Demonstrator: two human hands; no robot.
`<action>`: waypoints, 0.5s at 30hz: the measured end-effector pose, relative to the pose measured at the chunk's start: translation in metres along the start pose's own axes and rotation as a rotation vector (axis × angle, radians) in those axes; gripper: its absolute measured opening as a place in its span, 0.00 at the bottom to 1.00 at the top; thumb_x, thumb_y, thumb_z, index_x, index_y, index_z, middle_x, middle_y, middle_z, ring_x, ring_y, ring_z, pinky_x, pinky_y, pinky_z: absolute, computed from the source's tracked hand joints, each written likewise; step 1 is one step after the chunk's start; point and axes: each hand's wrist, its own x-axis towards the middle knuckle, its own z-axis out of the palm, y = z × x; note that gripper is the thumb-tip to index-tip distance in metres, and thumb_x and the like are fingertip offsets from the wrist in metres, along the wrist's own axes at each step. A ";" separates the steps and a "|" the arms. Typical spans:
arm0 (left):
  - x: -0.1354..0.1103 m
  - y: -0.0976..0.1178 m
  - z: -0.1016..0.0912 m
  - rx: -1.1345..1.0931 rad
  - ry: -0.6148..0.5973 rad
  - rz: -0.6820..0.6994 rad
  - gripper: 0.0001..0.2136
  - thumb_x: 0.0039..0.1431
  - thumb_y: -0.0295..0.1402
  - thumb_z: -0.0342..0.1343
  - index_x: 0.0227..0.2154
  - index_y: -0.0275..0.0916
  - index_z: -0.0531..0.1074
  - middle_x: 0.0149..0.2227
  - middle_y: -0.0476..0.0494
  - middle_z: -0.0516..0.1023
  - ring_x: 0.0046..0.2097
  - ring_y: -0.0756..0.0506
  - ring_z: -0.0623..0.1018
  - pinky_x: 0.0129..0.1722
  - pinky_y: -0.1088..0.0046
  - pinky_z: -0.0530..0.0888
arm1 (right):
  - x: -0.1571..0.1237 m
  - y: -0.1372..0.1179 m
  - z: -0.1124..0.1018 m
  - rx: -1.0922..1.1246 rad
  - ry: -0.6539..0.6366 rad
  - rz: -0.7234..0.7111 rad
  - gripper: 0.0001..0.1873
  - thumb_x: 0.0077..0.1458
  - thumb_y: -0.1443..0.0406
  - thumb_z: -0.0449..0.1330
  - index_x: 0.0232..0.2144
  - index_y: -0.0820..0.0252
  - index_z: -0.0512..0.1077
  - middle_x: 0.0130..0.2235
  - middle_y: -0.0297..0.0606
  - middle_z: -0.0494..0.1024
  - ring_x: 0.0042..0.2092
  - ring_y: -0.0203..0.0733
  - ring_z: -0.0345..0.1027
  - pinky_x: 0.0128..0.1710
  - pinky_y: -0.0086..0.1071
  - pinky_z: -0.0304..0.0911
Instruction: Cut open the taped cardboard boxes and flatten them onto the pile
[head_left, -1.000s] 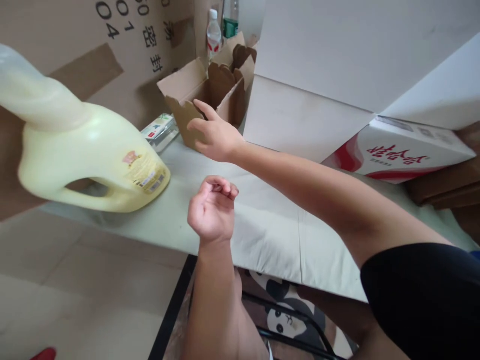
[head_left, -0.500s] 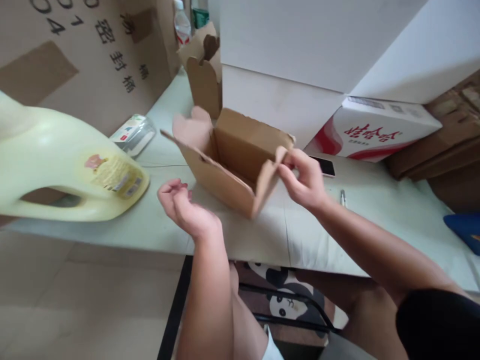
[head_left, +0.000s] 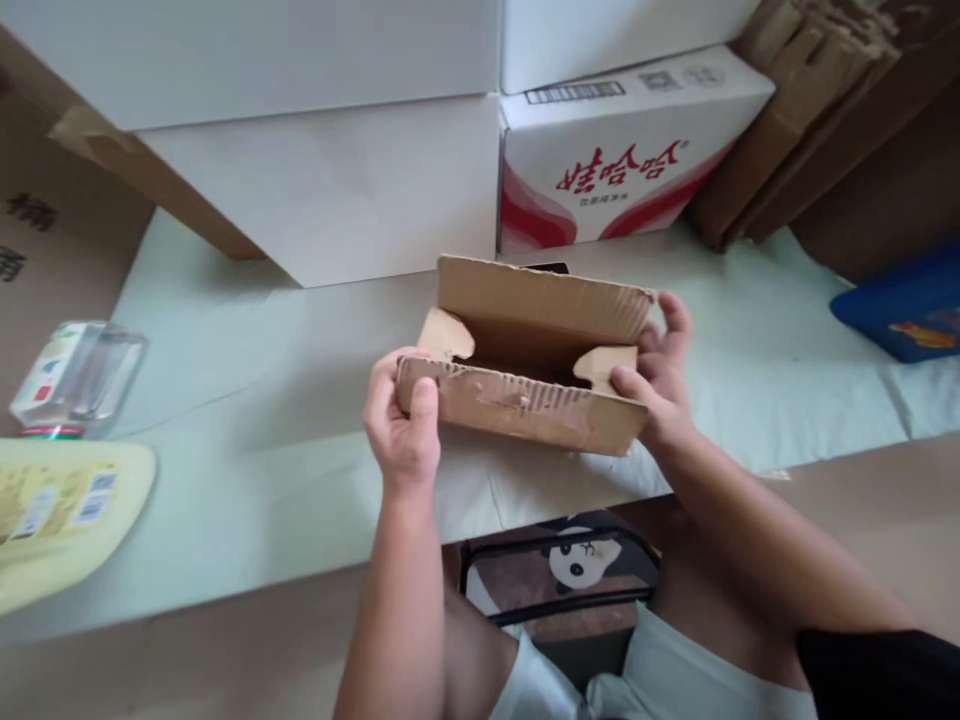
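A brown cardboard box is between my two hands, with its top flaps standing partly up and its inside in shadow. My left hand grips the near left corner, thumb on the outer face of the near flap. At the right end, my right hand holds the box with the thumb by the small side flap and the other fingers behind. The far long flap stands upright, and both short end flaps lean inward.
A white box with red print stands at the back, beside large white boxes. Folded cardboard and a blue item are on the right. A clear bottle and a pale yellow jug lie left on the pale tablecloth.
My left hand, free before, now grips the box's left end. The box has turned and its end flaps have folded inward. The view has swung to the right.
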 end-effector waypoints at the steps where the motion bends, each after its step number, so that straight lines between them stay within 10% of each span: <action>1: 0.000 0.000 0.003 0.006 0.025 -0.024 0.13 0.64 0.45 0.59 0.42 0.42 0.78 0.42 0.44 0.79 0.45 0.44 0.78 0.51 0.67 0.74 | -0.002 0.000 0.000 0.032 -0.047 0.051 0.40 0.57 0.46 0.63 0.66 0.34 0.50 0.60 0.39 0.71 0.53 0.49 0.73 0.49 0.45 0.74; 6: -0.001 -0.006 0.014 -0.033 0.086 -0.016 0.20 0.58 0.43 0.63 0.51 0.43 0.75 0.46 0.43 0.78 0.47 0.44 0.78 0.54 0.65 0.74 | -0.011 0.002 -0.007 0.010 -0.093 0.050 0.14 0.63 0.49 0.56 0.44 0.47 0.72 0.56 0.39 0.75 0.59 0.53 0.70 0.60 0.54 0.66; 15: 0.006 0.003 0.012 0.074 -0.074 0.040 0.09 0.62 0.34 0.59 0.41 0.43 0.83 0.56 0.42 0.80 0.61 0.40 0.76 0.67 0.54 0.68 | -0.022 0.010 -0.012 0.054 -0.119 -0.071 0.18 0.62 0.46 0.54 0.43 0.47 0.73 0.55 0.40 0.73 0.61 0.55 0.67 0.62 0.56 0.62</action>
